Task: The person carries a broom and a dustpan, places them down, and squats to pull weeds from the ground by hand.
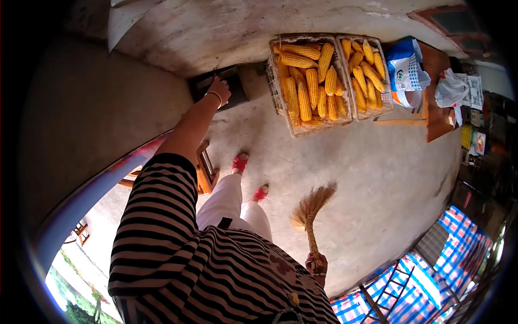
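Note:
My left arm stretches forward to the wall. My left hand (218, 93), with a bracelet at the wrist, is over a dark, square-edged object (236, 86) on the floor. Its fingers look curled, and whatever is in them is too small to make out. Low at my right side, my right hand (317, 263) is closed round the handle of a straw hand broom (313, 208). The bristles fan out forward, above the concrete floor.
Two crates (294, 129) (377, 114) of corn cobs stand against the wall. Right of them are a blue-and-white bag (403, 67) and a wooden table (431, 110) with a plastic bag (452, 89). A wooden stool (205, 170) is near my left leg; a ladder (389, 291) stands by checked sheeting.

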`<state>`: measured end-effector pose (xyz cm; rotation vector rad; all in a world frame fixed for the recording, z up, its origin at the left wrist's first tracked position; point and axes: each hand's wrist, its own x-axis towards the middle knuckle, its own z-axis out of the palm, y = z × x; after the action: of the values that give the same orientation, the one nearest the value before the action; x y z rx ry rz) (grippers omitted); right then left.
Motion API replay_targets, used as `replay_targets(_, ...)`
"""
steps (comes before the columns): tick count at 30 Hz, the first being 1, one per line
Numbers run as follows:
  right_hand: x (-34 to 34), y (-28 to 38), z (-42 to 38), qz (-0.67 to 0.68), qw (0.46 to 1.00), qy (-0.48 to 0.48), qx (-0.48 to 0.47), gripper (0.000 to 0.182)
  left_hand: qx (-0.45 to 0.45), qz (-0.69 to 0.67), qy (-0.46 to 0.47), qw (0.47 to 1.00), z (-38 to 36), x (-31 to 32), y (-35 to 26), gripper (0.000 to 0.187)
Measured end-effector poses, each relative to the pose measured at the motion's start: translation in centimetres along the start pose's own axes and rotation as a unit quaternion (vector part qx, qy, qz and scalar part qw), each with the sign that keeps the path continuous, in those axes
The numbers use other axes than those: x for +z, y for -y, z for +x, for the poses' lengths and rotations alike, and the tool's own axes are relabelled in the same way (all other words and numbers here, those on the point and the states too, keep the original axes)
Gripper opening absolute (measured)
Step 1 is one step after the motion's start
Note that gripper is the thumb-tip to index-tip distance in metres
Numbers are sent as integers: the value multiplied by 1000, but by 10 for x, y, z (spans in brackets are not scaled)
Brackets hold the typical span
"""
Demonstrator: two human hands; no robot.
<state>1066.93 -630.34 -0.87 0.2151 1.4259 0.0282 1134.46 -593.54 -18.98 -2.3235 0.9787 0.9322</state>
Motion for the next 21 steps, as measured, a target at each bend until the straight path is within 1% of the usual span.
replay_targets(3, 7, 4, 5, -8, 1000, 9, -2, 38, -49, -46, -177, 982, 8, 42, -17, 32)
replay_targets(6, 34, -4, 6, -23, 999, 19, -16, 37, -66, -117, -230, 964, -21, 58, -41, 40)
replay_targets(9, 70, -20, 6, -19, 998, 61, 4, 37, -52, -189, -241, 951, -70, 85, -68, 37)
replay_targets(10, 76, -22, 10, -55, 993, 102, 32, 35, -53, -227, -284, 930, -83, 110, -81, 37)
replay_targets(11, 83, -22, 16, -75, 991, 105, 46, 34, -55, -264, -328, 906, -94, 141, -96, 37)
replay_targets(13, 101, -25, 26, -118, 984, 111, 74, 33, -74, -319, -202, 923, -126, 188, -123, 37)
replay_targets(14, 113, -27, 28, -143, 979, 112, 97, 31, -78, -339, -158, 924, -145, 209, -131, 35)
replay_targets(15, 122, -28, 32, -148, 976, 111, 117, 31, -82, -358, -113, 923, -166, 220, -140, 33)
replay_targets(17, 136, -29, 43, -160, 969, 116, 145, 32, -95, -396, 55, 912, -226, 215, -153, 26)
replay_targets(18, 137, -24, 55, -180, 963, 134, 150, 34, -117, -415, 52, 901, -253, 229, -162, 25)
replay_targets(19, 143, -22, 62, -188, 958, 131, 173, 35, -138, -434, 49, 889, -279, 245, -172, 24)
replay_targets(21, 159, -25, 75, -189, 941, 165, 228, 35, -217, -483, 53, 847, -321, 267, -195, 25)
